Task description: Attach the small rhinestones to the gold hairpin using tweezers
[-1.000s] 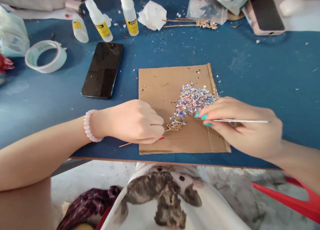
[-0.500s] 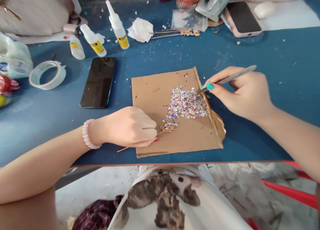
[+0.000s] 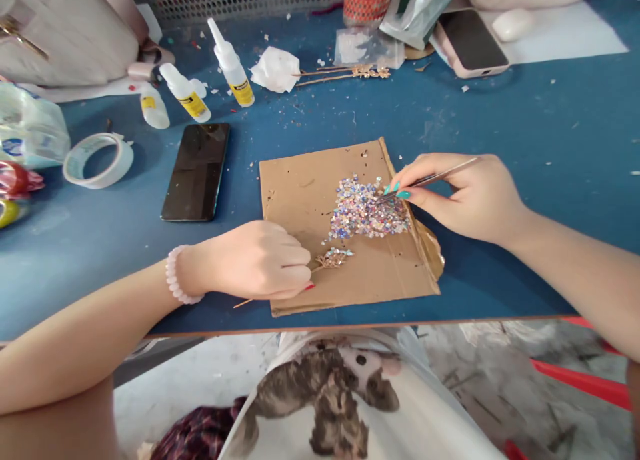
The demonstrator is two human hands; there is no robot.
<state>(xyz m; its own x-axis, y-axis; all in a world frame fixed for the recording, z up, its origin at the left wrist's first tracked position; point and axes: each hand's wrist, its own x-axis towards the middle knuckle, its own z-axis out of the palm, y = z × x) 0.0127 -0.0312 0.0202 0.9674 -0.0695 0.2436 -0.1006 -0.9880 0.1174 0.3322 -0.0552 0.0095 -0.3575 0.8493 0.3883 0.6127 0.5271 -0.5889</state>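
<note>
My left hand (image 3: 265, 260) is closed around the thin stem of a gold hairpin (image 3: 330, 261), whose branched, flower-like head carries several pale blue stones. It rests on a flat piece of cardboard (image 3: 300, 187). Between the thumb and fingers of my right hand (image 3: 460, 193) is a pair of metal tweezers (image 3: 435, 177), slanting down to the left. Their tips reach into a spread pile of small multicoloured rhinestones (image 3: 363, 210) on the cardboard. Whether a stone sits between the tips is too small to see.
Left of the cardboard lie a black phone (image 3: 197, 173) and a tape roll (image 3: 99, 161). Behind stand glue bottles (image 3: 233, 67), crumpled tissue (image 3: 275, 69) and more gold hairpins (image 3: 345, 73). A pink-cased phone (image 3: 473, 43) is at the back right.
My right hand has turned, and the tweezers' tips have moved left, deeper into the rhinestones. My left hand keeps its hold on the hairpin. The view has shifted slightly.
</note>
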